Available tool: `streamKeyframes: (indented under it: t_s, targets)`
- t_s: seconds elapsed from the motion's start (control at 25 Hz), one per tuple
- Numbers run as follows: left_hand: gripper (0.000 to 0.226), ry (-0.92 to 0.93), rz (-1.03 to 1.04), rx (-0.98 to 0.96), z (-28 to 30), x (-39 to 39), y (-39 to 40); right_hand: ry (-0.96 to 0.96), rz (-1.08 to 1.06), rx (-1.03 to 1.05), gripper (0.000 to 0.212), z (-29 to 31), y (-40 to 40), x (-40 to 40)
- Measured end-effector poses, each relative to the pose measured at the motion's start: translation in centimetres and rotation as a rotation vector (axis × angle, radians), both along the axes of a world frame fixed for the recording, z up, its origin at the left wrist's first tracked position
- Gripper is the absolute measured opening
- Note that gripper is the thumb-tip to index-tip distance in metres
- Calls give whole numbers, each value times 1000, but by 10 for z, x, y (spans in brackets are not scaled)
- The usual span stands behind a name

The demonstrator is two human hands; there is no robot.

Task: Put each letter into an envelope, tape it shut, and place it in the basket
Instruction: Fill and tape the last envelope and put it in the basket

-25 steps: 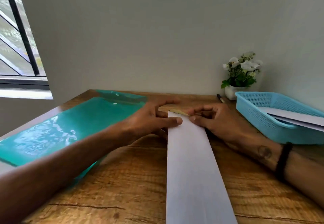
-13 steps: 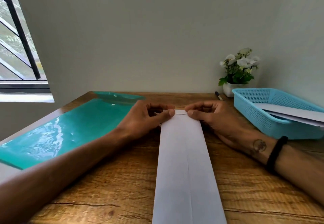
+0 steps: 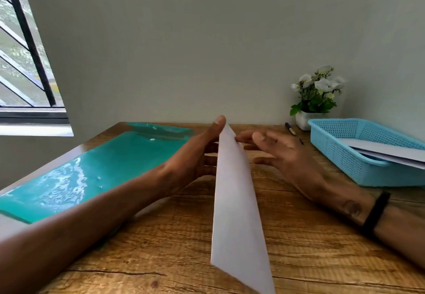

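Observation:
A long white envelope (image 3: 236,201) is lifted off the wooden table (image 3: 161,247) and tilted onto its edge, running from the front centre to the far middle. My left hand (image 3: 195,155) holds its far end, thumb along the top corner and fingers behind the paper. My right hand (image 3: 282,155) hovers just right of that end with fingers spread and straight; its fingertips are close to the envelope's edge. The light blue basket (image 3: 345,158) stands at the right with white envelopes (image 3: 386,150) lying in it. No tape is visible.
A shiny green plastic folder (image 3: 103,167) covers the table's left side. A small white pot of flowers (image 3: 315,96) and a pen (image 3: 291,129) sit at the back right by the wall. A barred window (image 3: 23,63) is at the left.
The envelope lay flat with both hands pressing its far end. Now my left hand has raised and tilted it, and my right hand has let go and opened.

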State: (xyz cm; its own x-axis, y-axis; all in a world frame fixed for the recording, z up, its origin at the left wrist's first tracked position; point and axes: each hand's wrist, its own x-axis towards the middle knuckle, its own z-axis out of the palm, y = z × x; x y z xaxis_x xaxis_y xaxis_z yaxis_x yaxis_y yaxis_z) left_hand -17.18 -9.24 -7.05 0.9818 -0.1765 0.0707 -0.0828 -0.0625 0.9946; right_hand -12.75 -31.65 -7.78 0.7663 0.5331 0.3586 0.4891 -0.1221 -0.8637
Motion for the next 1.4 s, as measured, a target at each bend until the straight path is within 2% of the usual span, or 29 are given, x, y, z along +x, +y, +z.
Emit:
streamKeyframes:
  t_s: [0.08, 0.16, 0.24, 0.4, 0.52, 0.6, 0.68, 0.76, 0.88, 1.0, 1.08, 1.16, 1.24, 1.4]
  targets:
    - [34, 29, 102, -76, 0, 0, 3, -157, -41, -210, 57, 1, 3, -12]
    - [21, 30, 208, -66, -3, 1, 6, -319, -102, -417, 75, 1, 5, -22]
    - [24, 20, 306, -58, -3, 3, 9, -456, -119, -561, 87, -1, 9, -33]
    - [39, 36, 439, -69, -2, 5, 10, -361, 51, -720, 87, -5, 13, -50]
    - [46, -5, 480, 135, -5, 5, 10, -338, 127, -841, 83, -6, 9, -44]
    - [47, -256, 485, 503, -5, 2, 13, -326, 127, -888, 82, -6, 6, -34]
    - [37, -561, 400, 831, -2, -4, 14, -317, 99, -906, 81, -5, 3, -23]
    - [36, -654, 193, 982, 0, -9, 12, -328, 56, -905, 83, -5, 1, -11]
    - [64, -447, -12, 1110, -3, -11, 9, -332, -6, -848, 80, -6, 2, 8]
    - [86, -283, -87, 1256, -3, -11, 12, -476, -254, -580, 51, -15, -2, 30]
    - [90, -274, -85, 1283, -2, -10, 13, -530, -506, -523, 47, -20, -13, 50]
    - [91, -280, -68, 1266, -2, -9, 13, -444, -651, -597, 53, -25, -22, 67]
    - [86, -318, -33, 1224, -4, -8, 14, -371, -693, -613, 47, -30, -26, 82]
    - [67, -482, 126, 1061, -7, -7, 14, -355, -654, -488, 34, -30, -28, 89]
